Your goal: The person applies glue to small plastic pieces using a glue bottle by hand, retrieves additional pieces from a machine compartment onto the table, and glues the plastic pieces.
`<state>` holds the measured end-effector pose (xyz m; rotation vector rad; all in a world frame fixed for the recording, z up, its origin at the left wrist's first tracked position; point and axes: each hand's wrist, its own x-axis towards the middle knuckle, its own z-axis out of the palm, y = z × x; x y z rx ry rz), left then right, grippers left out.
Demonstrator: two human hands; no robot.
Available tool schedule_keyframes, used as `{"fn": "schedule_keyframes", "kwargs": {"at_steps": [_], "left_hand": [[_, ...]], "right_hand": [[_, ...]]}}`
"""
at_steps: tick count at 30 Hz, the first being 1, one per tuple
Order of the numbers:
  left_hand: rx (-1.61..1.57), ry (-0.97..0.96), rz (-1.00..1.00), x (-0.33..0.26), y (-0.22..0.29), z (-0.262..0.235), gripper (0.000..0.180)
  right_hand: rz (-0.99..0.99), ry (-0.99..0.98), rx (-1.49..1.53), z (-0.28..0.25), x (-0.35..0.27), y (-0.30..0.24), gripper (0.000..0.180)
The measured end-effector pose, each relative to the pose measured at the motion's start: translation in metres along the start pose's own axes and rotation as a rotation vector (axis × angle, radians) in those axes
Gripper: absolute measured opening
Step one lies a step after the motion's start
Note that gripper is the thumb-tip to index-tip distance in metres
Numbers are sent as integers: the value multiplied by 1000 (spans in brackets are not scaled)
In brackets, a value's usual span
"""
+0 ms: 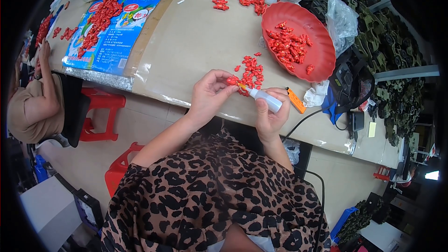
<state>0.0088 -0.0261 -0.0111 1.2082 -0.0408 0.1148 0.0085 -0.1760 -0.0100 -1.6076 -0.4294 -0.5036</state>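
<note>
Pinched between the fingers of my left hand is a small red plastic figure with a touch of yellow. My right hand is wrapped round a white squeeze bottle, tilted so that its narrow nozzle points at the figure. Whether the nozzle touches it I cannot tell. Just beyond my hands lies a loose cluster of small red pieces on the table. A large red scalloped plate farther right holds a heap of similar red figures.
An orange box cutter and crumpled white tissue lie right of my hand. A blue printed cardboard sheet bears more red figures at the left, where another person sits. Black bag and clear plastic bag stand at right.
</note>
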Motion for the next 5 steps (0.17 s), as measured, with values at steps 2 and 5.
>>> {"fn": "schedule_keyframes", "kwargs": {"at_steps": [2,5], "left_hand": [[-7,-8,0,0,0,-1,26],[-67,-74,-61,2,-1,-9,36]], "right_hand": [[21,6,23,1,1,-2,26],[372,93,442,-1,6,-3,22]]}}
